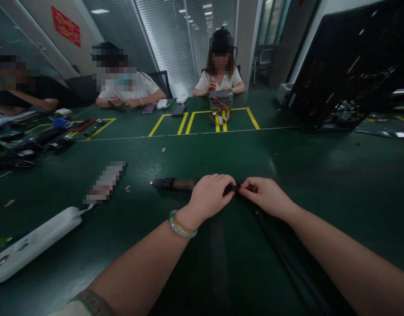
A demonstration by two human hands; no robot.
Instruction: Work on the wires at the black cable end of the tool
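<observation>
A dark cylindrical tool (180,184) lies across the green table, its narrow metal tip pointing left. Wrapped over the tool's right end is my left hand (212,193), with a pale bangle on the wrist. My right hand (266,196) pinches a small dark part at that same end, close to my left fingertips; the part is too small to make out. From under my right hand a black cable (280,250) runs down toward the lower right.
A white power strip (37,243) lies at the left, by a blurred-out object (106,182). Dark tools and parts (40,136) crowd the far left. Three people sit across the table (139,153); one has a grey box with wires (221,100). A large black object (340,66) stands at the right.
</observation>
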